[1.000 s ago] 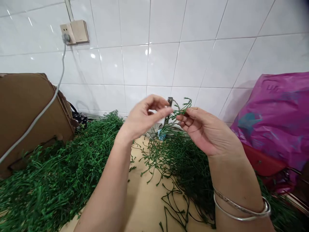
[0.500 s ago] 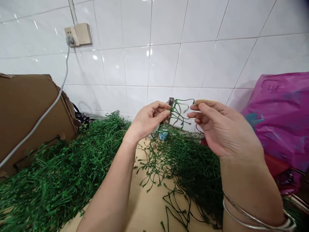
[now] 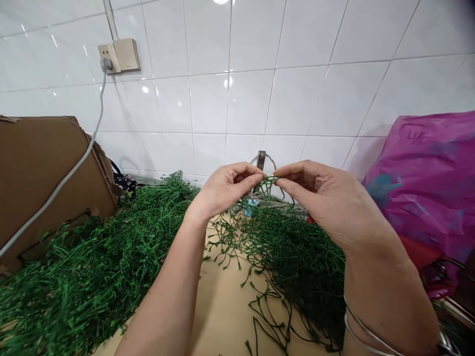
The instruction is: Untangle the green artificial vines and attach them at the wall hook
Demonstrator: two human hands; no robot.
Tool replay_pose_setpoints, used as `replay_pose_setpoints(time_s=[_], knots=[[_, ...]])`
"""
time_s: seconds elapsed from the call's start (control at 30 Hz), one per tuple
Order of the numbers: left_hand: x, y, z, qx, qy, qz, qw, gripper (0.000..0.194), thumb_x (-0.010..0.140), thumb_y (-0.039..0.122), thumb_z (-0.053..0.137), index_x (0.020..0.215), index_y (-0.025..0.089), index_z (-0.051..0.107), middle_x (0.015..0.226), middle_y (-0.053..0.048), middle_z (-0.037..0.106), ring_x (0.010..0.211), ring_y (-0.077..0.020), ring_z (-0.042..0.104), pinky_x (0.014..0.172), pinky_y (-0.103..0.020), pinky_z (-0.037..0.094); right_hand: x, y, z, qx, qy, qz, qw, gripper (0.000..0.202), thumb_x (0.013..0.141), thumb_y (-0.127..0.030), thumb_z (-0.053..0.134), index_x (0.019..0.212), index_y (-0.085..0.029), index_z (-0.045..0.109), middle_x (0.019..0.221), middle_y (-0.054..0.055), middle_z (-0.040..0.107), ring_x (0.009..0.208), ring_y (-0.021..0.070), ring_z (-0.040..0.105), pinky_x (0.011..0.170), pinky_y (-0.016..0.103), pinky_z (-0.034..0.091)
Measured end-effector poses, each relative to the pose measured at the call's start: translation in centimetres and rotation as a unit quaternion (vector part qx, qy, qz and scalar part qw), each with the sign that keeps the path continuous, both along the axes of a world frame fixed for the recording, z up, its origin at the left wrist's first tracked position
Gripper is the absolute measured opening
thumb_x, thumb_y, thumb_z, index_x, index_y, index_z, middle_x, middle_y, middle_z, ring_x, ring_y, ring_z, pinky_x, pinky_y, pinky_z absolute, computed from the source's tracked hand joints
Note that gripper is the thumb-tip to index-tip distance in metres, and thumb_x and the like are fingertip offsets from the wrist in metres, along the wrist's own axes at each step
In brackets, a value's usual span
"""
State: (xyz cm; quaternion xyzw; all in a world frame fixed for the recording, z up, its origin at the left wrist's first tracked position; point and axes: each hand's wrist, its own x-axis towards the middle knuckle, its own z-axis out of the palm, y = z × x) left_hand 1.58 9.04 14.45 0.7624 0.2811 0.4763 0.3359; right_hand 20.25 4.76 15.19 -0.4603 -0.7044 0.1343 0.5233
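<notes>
Between my two hands, above the table, is a small bunch of green artificial stems [image 3: 267, 184], thin and cord-like. My left hand [image 3: 233, 185] pinches it from the left with thumb and forefinger. My right hand [image 3: 315, 190] pinches its other side, thumb and fingertips close to the left ones. Below my right hand lies a loose heap of dark green stems [image 3: 297, 242] with small branched tips. A larger, bushier pile of green stems [image 3: 111, 262] spreads left of my left forearm.
A cardboard box [image 3: 48, 183] stands at the left, with a grey cable [image 3: 79, 165] running past it to a wall socket [image 3: 111, 57]. At right is a purple plastic bag [image 3: 430, 183]. White tiles [image 3: 208, 104] rise behind the light-brown tabletop [image 3: 218, 306].
My right hand has moved left and slightly down, bringing its fingertips close to my left hand's. The stem stretched between the hands is now bunched at the fingertips.
</notes>
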Motion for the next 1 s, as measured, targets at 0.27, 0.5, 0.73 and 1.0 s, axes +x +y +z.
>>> replay_pose_setpoints(time_s=[0.27,0.5,0.73,1.0], knots=[[-0.2,0.0,-0.1,-0.018,0.068,0.041,0.997,0.021,0.084,0.038,0.070,0.087,0.018,0.072,0.077,-0.001,0.063,0.071,-0.0125,0.049,0.064,-0.028,0.039,0.5,0.5,-0.6,0.002,-0.072,-0.006,0.997,0.014,0.087,-0.027,0.062,0.089,-0.021,0.075,0.078,0.001,0.071,0.070,0.0154,0.060,0.069,0.032,0.045],[0.9,-1.1,0.1,-0.011,0.066,0.065,0.996,0.017,0.086,0.031,0.067,0.074,0.019,0.065,0.065,0.003,0.054,0.062,-0.0109,0.044,0.060,-0.028,0.036,0.3,2.6,-1.8,0.049,-0.137,-0.207,0.967,0.021,0.091,-0.018,0.047,0.098,-0.020,0.066,0.081,0.007,0.071,0.073,0.0199,0.062,0.070,0.034,0.042],[-0.6,-1.9,1.2,0.005,-0.047,0.036,0.998,0.018,0.087,0.030,0.067,0.075,0.019,0.062,0.068,0.002,0.053,0.063,-0.0103,0.042,0.063,-0.026,0.038,6.6,1.4,-1.3,-0.038,-0.129,-0.356,0.925,0.020,0.087,-0.025,0.047,0.085,-0.022,0.066,0.090,0.019,0.073,0.088,0.0345,0.066,0.076,0.046,0.040],[0.9,-0.9,-0.3,-0.083,-0.028,-0.044,0.995,0.030,0.082,0.045,0.072,0.084,0.015,0.069,0.069,0.003,0.052,0.062,-0.0089,0.037,0.063,-0.027,0.033,1.7,-0.4,0.2,-0.028,0.003,-0.008,1.000,0.037,0.087,-0.057,0.060,0.094,-0.024,0.074,0.103,0.007,0.076,0.104,0.0264,0.066,0.095,0.043,0.048]])
